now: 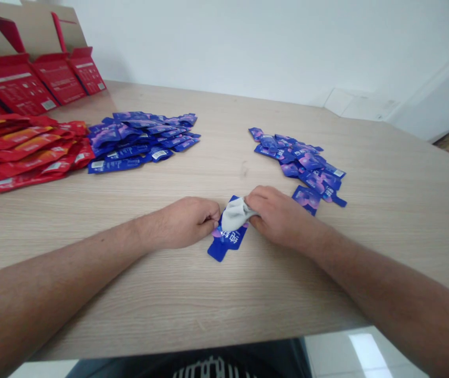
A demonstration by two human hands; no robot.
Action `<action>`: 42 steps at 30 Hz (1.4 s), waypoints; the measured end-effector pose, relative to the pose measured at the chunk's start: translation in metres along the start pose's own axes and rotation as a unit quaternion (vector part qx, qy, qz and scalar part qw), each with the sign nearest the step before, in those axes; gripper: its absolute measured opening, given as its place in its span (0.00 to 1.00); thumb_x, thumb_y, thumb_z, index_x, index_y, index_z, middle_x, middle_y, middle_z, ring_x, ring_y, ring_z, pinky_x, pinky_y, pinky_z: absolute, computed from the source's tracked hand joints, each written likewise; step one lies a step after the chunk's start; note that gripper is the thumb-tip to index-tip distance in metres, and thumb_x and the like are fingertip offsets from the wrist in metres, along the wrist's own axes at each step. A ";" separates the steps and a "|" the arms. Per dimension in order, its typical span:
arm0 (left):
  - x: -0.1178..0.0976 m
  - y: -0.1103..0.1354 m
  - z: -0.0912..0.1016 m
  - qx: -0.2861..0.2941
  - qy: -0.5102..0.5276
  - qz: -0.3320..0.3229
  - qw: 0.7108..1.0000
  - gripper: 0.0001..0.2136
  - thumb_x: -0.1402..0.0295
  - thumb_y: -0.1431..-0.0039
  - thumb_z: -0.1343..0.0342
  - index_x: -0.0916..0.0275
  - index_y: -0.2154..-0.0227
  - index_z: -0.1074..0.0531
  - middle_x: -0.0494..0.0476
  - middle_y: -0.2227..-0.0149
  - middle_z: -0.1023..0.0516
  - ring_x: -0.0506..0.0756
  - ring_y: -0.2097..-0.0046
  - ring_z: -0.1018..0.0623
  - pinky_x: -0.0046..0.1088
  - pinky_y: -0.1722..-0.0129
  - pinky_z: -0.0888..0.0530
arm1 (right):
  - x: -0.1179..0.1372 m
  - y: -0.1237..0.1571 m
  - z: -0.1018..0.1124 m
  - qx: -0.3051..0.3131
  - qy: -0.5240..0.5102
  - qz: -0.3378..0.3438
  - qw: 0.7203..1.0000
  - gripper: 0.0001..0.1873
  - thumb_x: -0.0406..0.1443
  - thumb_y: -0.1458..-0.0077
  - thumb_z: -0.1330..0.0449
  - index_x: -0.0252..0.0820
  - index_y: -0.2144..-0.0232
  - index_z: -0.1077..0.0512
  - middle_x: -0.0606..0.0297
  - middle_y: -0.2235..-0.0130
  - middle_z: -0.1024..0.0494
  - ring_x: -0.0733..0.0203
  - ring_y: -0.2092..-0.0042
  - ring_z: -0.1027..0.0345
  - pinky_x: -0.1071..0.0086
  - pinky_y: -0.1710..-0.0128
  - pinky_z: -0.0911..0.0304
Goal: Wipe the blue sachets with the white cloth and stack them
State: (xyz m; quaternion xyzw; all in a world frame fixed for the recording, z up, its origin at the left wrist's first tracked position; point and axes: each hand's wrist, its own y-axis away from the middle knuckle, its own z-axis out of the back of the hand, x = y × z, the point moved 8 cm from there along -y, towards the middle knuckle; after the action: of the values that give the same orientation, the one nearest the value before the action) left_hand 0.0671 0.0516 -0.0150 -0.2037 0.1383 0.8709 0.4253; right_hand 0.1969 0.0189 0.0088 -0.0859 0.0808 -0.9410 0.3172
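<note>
A flat blue packet (231, 241) with pink shapes and white lettering lies on the table in front of me. My left hand (185, 223) is closed at the packet's left edge, thumb and fingers pinched together there. In my right hand (275, 216) is a bunched pale grey cloth (232, 216), which covers the packet's upper middle. The cloth appears to touch the packet's face. Just right of my right hand, another blue packet (306, 199) lies flat, partly hidden by that hand.
Blue-purple packets are spread in a pile (299, 157) at the back right. A second blue pile (141, 137) lies left of centre, beside heaped red packets (27, 149). Opened red cartons (23, 84) stand at the far left. The wooden table (192, 310) ends near my lap.
</note>
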 end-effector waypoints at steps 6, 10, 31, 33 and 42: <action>0.000 0.000 0.000 0.007 0.002 0.008 1.000 0.09 0.70 0.40 0.52 0.59 0.66 0.26 0.49 0.68 0.22 0.50 0.66 0.25 0.25 0.67 0.34 | 0.019 0.001 -0.005 0.047 -0.021 0.063 0.997 0.04 0.32 0.42 0.43 0.41 0.62 0.31 0.60 0.59 0.28 0.55 0.57 0.36 0.62 0.53 0.39; 0.000 0.000 0.001 0.002 -0.002 0.010 1.000 0.09 0.70 0.40 0.53 0.60 0.66 0.27 0.50 0.67 0.22 0.51 0.65 0.26 0.25 0.67 0.34 | -0.003 -0.002 0.001 -0.003 -0.010 -0.028 1.000 0.04 0.31 0.41 0.44 0.39 0.62 0.31 0.58 0.60 0.29 0.54 0.56 0.36 0.62 0.52 0.39; -0.041 0.022 0.021 -0.085 -0.228 -0.157 0.957 0.10 0.66 0.38 0.52 0.59 0.69 0.27 0.57 0.70 0.26 0.56 0.64 0.29 0.35 0.61 0.34 | -0.038 0.010 0.057 -0.268 -0.046 -0.076 0.959 0.14 0.39 0.38 0.42 0.42 0.51 0.30 0.57 0.54 0.25 0.51 0.53 0.32 0.60 0.53 0.37; -0.036 0.019 0.022 -0.084 -0.181 -0.131 0.971 0.08 0.66 0.38 0.51 0.59 0.65 0.26 0.57 0.67 0.25 0.56 0.62 0.28 0.34 0.59 0.33 | -0.036 0.008 0.053 -0.248 -0.049 -0.067 0.965 0.12 0.39 0.38 0.42 0.42 0.53 0.30 0.57 0.56 0.25 0.51 0.54 0.32 0.60 0.54 0.37; 0.018 0.001 0.019 -0.044 -0.129 0.073 0.988 0.21 0.47 0.49 0.41 0.59 0.61 0.27 0.56 0.65 0.24 0.58 0.62 0.26 0.31 0.66 0.35 | -0.018 0.001 0.035 -0.154 -0.063 -0.010 0.986 0.05 0.32 0.42 0.41 0.41 0.62 0.33 0.60 0.61 0.28 0.55 0.58 0.35 0.65 0.57 0.40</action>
State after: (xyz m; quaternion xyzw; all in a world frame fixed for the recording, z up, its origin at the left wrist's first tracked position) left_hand 0.0518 0.0713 -0.0071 -0.0977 0.0590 0.9239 0.3653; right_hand 0.2191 0.0261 0.0407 -0.1940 0.2034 -0.9131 0.2953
